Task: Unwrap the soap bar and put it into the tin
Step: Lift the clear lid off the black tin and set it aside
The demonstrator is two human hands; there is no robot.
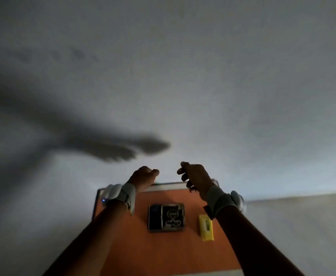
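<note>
A dark rectangular tin (166, 217) with a pale printed lid lies closed in the middle of the orange table top (135, 250). To its right lies a yellow wrapped soap bar (206, 227), lengthwise. Both arms reach out past the table's far edge. My left hand (144, 177) hovers above the far left of the table with fingers curled in and nothing in it. My right hand (194, 177) hangs above the far right, fingers loosely apart and pointing down, empty. Neither hand touches the tin or the soap.
A grey wall fills most of the view behind the table, with the arms' shadow (119, 148) cast on it. Each wrist wears a pale band with a white sensor (113, 193). The table's far edge has a light rim (167, 185).
</note>
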